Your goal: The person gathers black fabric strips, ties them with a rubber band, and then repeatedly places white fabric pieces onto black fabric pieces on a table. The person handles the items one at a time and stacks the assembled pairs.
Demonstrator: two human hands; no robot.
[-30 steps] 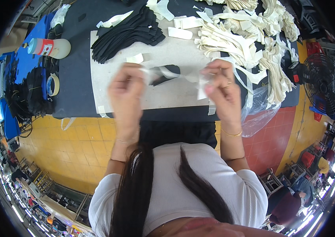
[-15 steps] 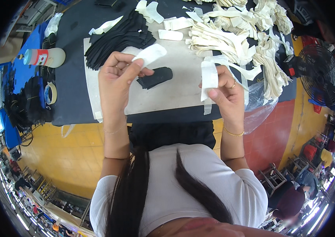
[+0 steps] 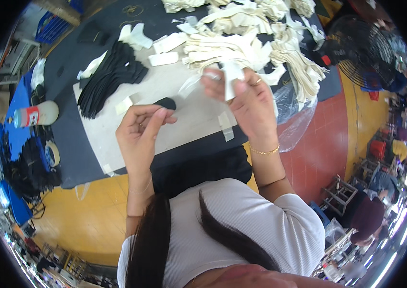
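Observation:
My left hand (image 3: 141,132) is closed in a pinch at the edge of a small black fabric piece (image 3: 166,102), whose near part the fingers hide. My right hand (image 3: 251,103) is raised over the right of the pale board (image 3: 191,115). Between its thumb and fingers is a white fabric strip (image 3: 233,79), standing up; the fingers beyond it are blurred. Just left of the left hand, a small whitish piece (image 3: 124,105) lies on the board. Beyond it a fanned stack of black fabric pieces (image 3: 112,79) spreads out.
Cream fabric bundles (image 3: 227,48) cover the far right, with a clear plastic bag (image 3: 295,113) beside them. A black fan (image 3: 359,53) stands past the table's right side. At left are a bottle (image 3: 37,114), a tape roll (image 3: 52,153) and black bundles (image 3: 30,165).
The white strip has left my left hand, which now pinches the black piece. My right hand has moved left and inward with its white strip. The whole view has shifted and turned.

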